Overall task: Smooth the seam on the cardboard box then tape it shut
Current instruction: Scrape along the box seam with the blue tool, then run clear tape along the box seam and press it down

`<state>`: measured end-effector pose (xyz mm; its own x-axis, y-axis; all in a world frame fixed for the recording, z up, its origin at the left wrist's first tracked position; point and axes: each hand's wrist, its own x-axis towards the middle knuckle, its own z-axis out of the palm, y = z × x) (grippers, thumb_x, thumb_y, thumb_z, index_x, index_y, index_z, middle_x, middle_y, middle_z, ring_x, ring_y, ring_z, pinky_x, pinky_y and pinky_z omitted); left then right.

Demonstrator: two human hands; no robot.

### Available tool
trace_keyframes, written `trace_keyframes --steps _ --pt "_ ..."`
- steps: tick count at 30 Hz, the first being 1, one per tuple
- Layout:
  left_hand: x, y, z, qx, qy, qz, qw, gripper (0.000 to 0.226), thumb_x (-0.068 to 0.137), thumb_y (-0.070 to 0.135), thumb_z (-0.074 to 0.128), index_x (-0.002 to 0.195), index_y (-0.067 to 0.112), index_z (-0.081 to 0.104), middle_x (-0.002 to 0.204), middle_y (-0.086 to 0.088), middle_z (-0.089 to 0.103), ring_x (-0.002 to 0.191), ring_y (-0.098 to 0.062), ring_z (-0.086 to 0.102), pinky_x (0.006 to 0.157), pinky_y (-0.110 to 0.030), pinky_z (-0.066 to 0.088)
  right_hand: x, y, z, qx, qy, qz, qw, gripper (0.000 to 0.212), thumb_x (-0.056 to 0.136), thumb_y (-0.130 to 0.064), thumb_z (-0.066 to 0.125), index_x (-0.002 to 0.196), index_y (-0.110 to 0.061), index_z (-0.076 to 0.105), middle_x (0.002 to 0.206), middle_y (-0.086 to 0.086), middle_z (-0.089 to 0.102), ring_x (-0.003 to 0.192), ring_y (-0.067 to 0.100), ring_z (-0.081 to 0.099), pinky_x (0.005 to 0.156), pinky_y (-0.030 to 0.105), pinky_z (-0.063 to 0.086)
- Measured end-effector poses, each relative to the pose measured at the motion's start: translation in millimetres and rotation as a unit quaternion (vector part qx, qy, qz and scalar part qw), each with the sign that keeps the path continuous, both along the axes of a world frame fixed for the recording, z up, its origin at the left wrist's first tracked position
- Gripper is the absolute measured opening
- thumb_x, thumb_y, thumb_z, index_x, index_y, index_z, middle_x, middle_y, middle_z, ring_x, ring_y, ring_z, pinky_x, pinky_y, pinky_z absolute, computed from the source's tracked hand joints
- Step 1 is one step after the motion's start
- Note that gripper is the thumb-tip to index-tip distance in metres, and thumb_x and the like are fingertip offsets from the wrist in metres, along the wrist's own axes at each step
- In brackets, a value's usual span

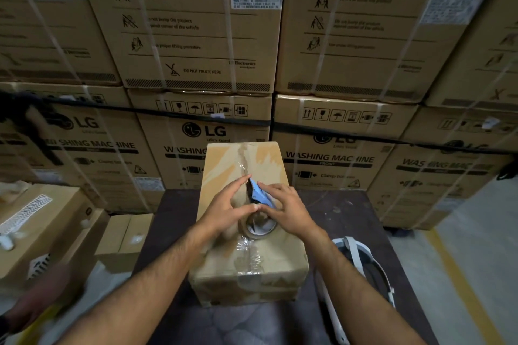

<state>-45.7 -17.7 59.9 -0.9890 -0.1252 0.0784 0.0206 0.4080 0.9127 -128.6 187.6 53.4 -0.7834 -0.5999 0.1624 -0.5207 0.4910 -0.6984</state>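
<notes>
A long cardboard box (269,165) lies on a dark table (173,204), its top seam running away from me. Crinkled clear tape covers the near part of the seam; farther on the flaps gape slightly. On the middle of the seam sits a blue tape dispenser (258,193) with a brown tape roll (260,228). My left hand (227,210) and my right hand (286,209) close around the dispenser from either side, thumbs meeting over the roll, fingertips resting on the box top.
Stacked washing-machine cartons (196,36) form a wall just behind the table. A white headset-like device (361,258) lies on the table right of the box. Smaller cartons (123,238) stand at the left. Another person's blurred hand (42,294) shows at lower left.
</notes>
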Motion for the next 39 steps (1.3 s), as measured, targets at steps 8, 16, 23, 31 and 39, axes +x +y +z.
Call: trace_keyframes --steps 8,16,23,31,39 --pt "4.0 4.0 0.6 -0.041 0.045 0.072 0.996 0.038 0.081 0.033 0.085 0.113 0.036 0.064 0.117 0.015 0.072 0.118 -0.008 0.066 0.109 -0.044 0.051 13.4 -5.3 11.3 -0.145 -0.089 -0.103 0.98 0.045 0.087 -0.007 0.07 0.126 -0.028 0.076 0.117 -0.013 0.078 0.109 -0.003 0.07 0.099 0.037 0.059" --pt "1.7 13.1 8.5 -0.095 0.035 0.135 0.986 0.039 0.093 0.023 0.08 0.13 0.02 0.069 0.131 0.003 0.072 0.111 -0.017 0.067 0.101 -0.032 0.052 27.3 -20.7 4.8 -0.086 0.036 -0.063 0.994 0.068 0.097 -0.051 0.069 0.158 -0.043 0.04 0.144 -0.01 0.064 0.127 0.003 0.06 0.101 0.023 0.05" --pt "0.5 -1.3 13.9 -0.175 0.032 0.107 0.978 0.051 0.095 0.03 0.078 0.14 0.011 0.066 0.145 -0.003 0.065 0.137 -0.021 0.058 0.116 -0.038 0.044 -0.7 -18.0 7.4 -0.022 0.217 -0.007 0.976 0.044 0.098 -0.045 0.07 0.142 -0.039 0.065 0.138 0.0 0.067 0.123 0.022 0.064 0.097 0.045 0.052" --pt "-4.9 -4.0 13.6 -0.221 0.043 0.079 0.971 0.051 0.096 0.036 0.075 0.142 0.016 0.064 0.154 -0.001 0.058 0.144 -0.02 0.051 0.121 -0.045 0.04 -34.0 -17.5 28.2 -0.031 0.275 0.068 0.959 0.016 0.087 -0.036 0.083 0.101 -0.03 0.085 0.132 0.0 0.072 0.137 0.028 0.056 0.105 0.042 0.042" --pt "1.2 10.0 -2.8 -0.032 -0.039 0.129 0.99 0.074 0.087 0.051 0.081 0.147 0.021 0.051 0.157 0.003 0.048 0.142 -0.013 0.045 0.114 -0.033 0.039 -42.0 -14.2 41.6 0.012 0.276 0.086 0.957 0.007 0.091 -0.028 0.08 0.095 -0.023 0.078 0.128 -0.005 0.076 0.141 0.019 0.054 0.113 0.043 0.04"
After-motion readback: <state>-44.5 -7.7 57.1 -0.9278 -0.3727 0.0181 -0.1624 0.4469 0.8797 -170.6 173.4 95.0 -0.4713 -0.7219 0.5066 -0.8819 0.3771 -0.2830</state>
